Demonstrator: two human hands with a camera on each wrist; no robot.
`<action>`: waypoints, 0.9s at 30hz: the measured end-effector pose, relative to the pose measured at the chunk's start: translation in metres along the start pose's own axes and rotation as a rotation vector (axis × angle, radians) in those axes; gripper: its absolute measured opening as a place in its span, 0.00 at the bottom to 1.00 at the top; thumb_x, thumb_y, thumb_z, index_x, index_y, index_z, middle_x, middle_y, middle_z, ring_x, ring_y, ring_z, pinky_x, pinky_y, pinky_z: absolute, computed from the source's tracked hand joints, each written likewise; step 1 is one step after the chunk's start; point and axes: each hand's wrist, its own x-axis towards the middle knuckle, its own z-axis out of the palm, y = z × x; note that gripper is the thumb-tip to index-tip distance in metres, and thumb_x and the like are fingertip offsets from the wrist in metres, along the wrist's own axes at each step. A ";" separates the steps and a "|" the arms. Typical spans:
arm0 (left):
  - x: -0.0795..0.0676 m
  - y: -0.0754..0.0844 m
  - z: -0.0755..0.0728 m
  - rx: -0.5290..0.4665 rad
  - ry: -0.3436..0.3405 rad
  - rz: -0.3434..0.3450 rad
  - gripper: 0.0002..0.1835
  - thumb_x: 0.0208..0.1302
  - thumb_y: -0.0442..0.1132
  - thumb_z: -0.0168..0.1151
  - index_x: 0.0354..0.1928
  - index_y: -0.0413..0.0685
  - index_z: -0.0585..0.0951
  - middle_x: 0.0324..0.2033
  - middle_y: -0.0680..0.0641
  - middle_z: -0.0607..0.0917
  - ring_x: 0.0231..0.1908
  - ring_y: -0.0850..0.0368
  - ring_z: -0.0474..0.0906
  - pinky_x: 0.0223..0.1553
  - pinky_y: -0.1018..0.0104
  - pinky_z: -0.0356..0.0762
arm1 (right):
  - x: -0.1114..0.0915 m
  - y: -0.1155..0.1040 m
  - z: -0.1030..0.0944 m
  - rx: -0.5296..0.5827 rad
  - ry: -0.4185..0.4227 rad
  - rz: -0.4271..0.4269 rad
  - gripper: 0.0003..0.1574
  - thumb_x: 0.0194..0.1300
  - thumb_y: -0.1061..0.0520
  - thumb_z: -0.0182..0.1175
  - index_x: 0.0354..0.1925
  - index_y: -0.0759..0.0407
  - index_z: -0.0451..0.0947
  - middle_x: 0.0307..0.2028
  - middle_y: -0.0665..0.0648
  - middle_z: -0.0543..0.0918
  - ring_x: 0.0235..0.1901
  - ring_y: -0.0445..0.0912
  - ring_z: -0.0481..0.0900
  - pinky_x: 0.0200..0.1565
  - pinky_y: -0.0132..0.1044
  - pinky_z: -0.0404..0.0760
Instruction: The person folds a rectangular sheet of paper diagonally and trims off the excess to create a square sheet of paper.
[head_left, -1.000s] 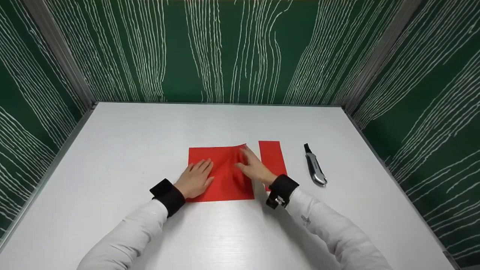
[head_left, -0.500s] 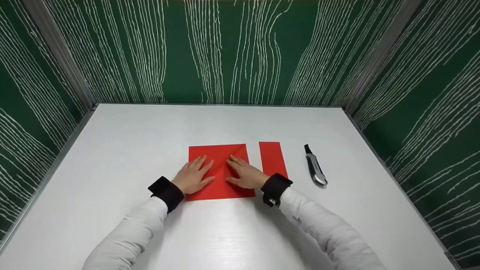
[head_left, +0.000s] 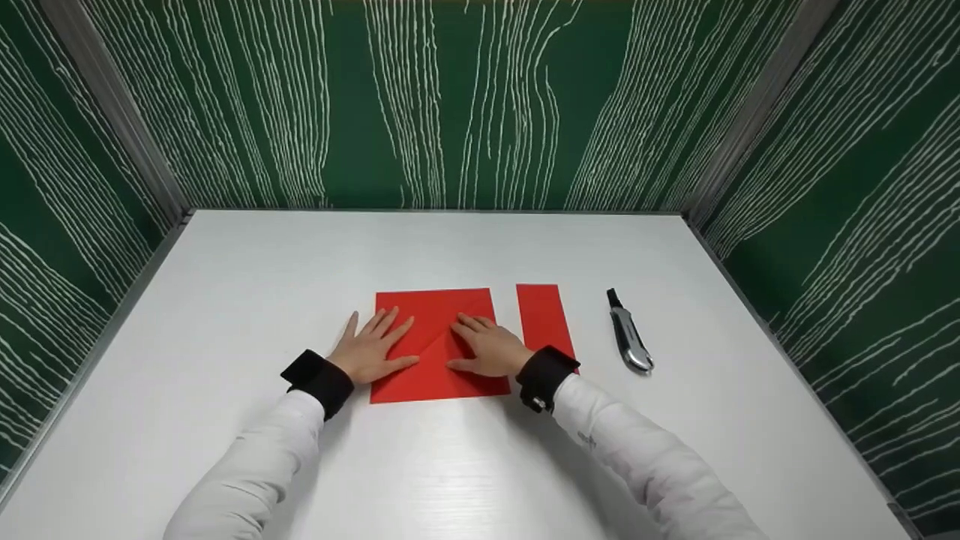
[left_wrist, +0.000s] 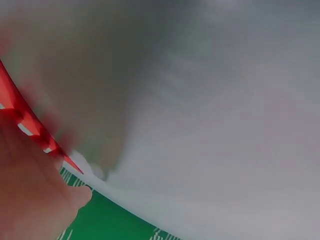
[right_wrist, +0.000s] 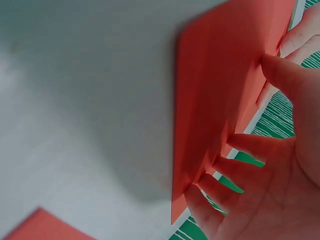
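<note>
A red square sheet of paper [head_left: 442, 384] lies flat on the white table, with a diagonal crease running across it toward its far right corner. My left hand [head_left: 369, 354] rests over its left side, fingers spread, the outer ones reaching past the paper's edge. On the right half, my right hand [head_left: 491, 349] presses down with its fingertips; the right wrist view shows those fingers [right_wrist: 245, 172] extended against the red paper [right_wrist: 215, 90]. In the left wrist view the left hand [left_wrist: 35, 185] shows beside a thin sliver of the sheet.
A narrow red paper strip [head_left: 541, 311] lies just right of the sheet, partly behind the right wrist. Farther right is a grey and black utility knife [head_left: 631, 334]. Green walls with white wavy lines [head_left: 517, 105] border the white table [head_left: 300, 247].
The lifted far right part of the sheet is now flat. My right hand came down and leftward onto it. My left hand slid slightly left and spread its fingers.
</note>
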 end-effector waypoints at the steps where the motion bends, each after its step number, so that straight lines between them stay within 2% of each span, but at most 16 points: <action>1: 0.001 -0.001 -0.001 -0.001 -0.009 0.000 0.42 0.75 0.64 0.49 0.82 0.53 0.54 0.83 0.39 0.50 0.82 0.36 0.44 0.79 0.29 0.30 | 0.000 0.000 0.000 -0.005 0.000 0.001 0.48 0.74 0.36 0.57 0.80 0.57 0.56 0.81 0.61 0.55 0.80 0.62 0.56 0.77 0.57 0.64; 5: 0.005 -0.006 -0.002 0.012 -0.026 0.004 0.44 0.74 0.66 0.50 0.82 0.53 0.53 0.83 0.40 0.48 0.83 0.37 0.42 0.79 0.30 0.29 | 0.000 -0.001 0.001 -0.015 -0.005 0.007 0.48 0.74 0.36 0.56 0.80 0.57 0.56 0.82 0.61 0.55 0.80 0.61 0.55 0.78 0.57 0.63; 11: 0.007 -0.012 -0.003 0.028 -0.009 0.012 0.46 0.71 0.67 0.52 0.82 0.53 0.53 0.83 0.39 0.49 0.83 0.37 0.42 0.80 0.30 0.31 | 0.000 0.000 0.002 -0.031 -0.015 0.011 0.49 0.74 0.34 0.56 0.80 0.55 0.54 0.82 0.60 0.54 0.80 0.61 0.54 0.78 0.57 0.62; 18: 0.009 -0.018 -0.005 0.023 -0.025 -0.025 0.51 0.67 0.73 0.53 0.83 0.57 0.51 0.83 0.41 0.45 0.83 0.37 0.38 0.80 0.32 0.28 | 0.000 0.002 0.004 -0.024 -0.021 0.010 0.50 0.73 0.33 0.55 0.81 0.53 0.52 0.83 0.59 0.52 0.81 0.60 0.53 0.78 0.58 0.61; 27: 0.010 -0.020 -0.008 0.007 -0.025 -0.057 0.55 0.62 0.76 0.55 0.83 0.58 0.50 0.83 0.39 0.45 0.83 0.34 0.39 0.80 0.31 0.28 | -0.002 0.003 0.005 -0.012 -0.012 -0.007 0.51 0.73 0.32 0.55 0.81 0.54 0.52 0.83 0.59 0.51 0.81 0.61 0.52 0.78 0.62 0.59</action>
